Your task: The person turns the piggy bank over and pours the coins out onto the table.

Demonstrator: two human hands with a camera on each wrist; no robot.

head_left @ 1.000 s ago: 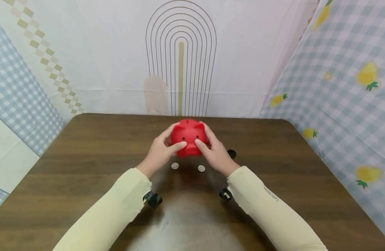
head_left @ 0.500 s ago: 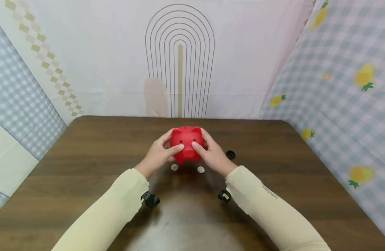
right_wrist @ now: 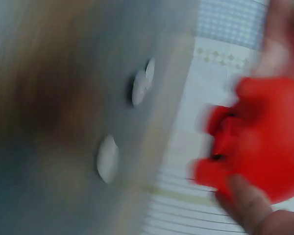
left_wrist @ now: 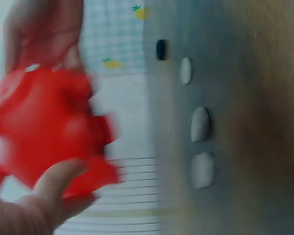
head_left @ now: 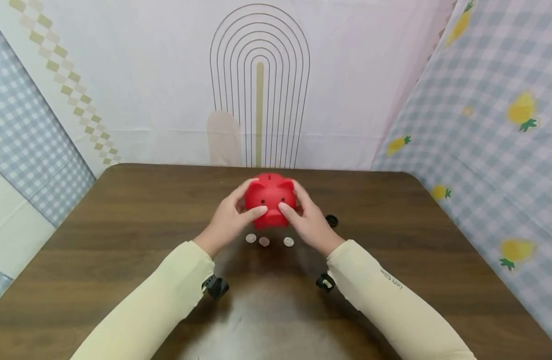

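A red piggy bank (head_left: 272, 194) is held between both hands above the table, its snout toward me and its coin slot on top. My left hand (head_left: 230, 215) grips its left side, thumb beside the snout. On the other side my right hand (head_left: 309, 217) grips it the same way. Three coins lie on the table just below the pig: a left coin (head_left: 251, 238), a middle coin (head_left: 264, 242) and a right coin (head_left: 288, 242). Both wrist views show the red pig blurred, clear of the tabletop, with its feet showing.
A small round black cap (head_left: 332, 220) lies on the brown wooden table (head_left: 168, 200), just right of my right hand. A white patterned cloth (head_left: 168, 75) hangs behind the table's far edge. Checked cloth (head_left: 483, 150) with pineapples hangs on the right.
The piggy bank went down slightly, then back up in both hands. A third coin now lies between the other two on the table. Both hands keep their grip.
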